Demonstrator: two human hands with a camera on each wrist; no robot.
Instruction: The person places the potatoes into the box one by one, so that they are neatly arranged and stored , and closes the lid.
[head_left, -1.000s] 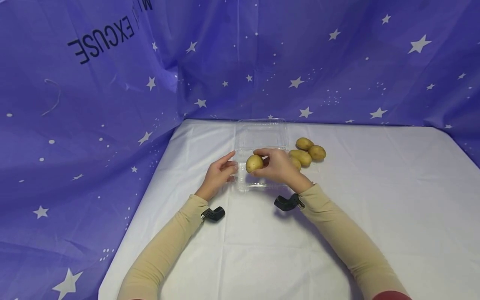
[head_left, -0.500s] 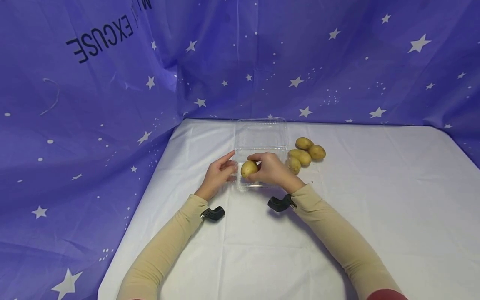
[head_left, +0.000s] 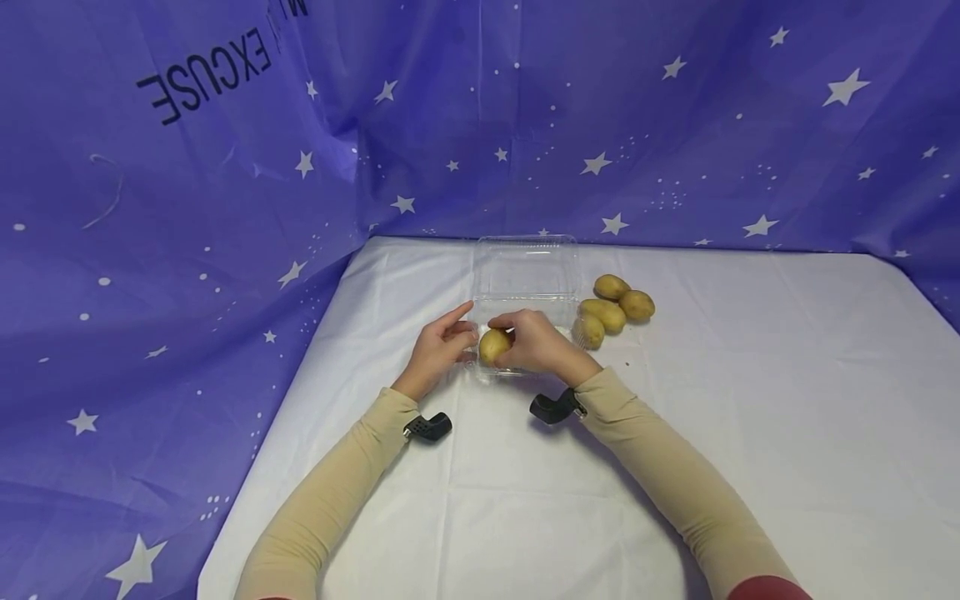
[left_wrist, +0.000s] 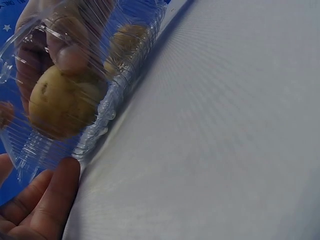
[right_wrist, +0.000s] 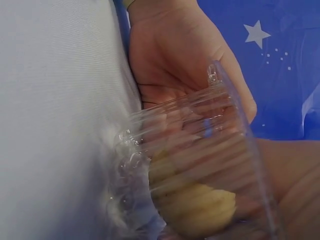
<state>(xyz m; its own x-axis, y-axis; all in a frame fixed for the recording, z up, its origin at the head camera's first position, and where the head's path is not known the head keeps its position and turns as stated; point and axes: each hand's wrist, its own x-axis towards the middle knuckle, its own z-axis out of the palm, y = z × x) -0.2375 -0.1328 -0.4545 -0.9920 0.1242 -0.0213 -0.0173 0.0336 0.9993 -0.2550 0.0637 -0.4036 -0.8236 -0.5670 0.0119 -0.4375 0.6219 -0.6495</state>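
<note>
A yellow-skinned potato is pinched between the thumb and fingers of my right hand, low inside the base of a clear plastic clamshell box. The box's lid stands folded back, away from me. My left hand rests at the box's left side, fingers relaxed and fingertips right at its wall. Through the ribbed wall in the left wrist view, the potato shows under the right thumb. The right wrist view catches the left palm beyond the box wall, the potato blurred behind the plastic.
Several more potatoes lie grouped just right of the box; the nearest overlaps its right edge in the head view. A white cloth covers the table. Purple star-printed sheeting rises along the back and left.
My right hand has moved left and toward me, lowering the potato into the box's front left part. The left hand has stayed at the box's side.
</note>
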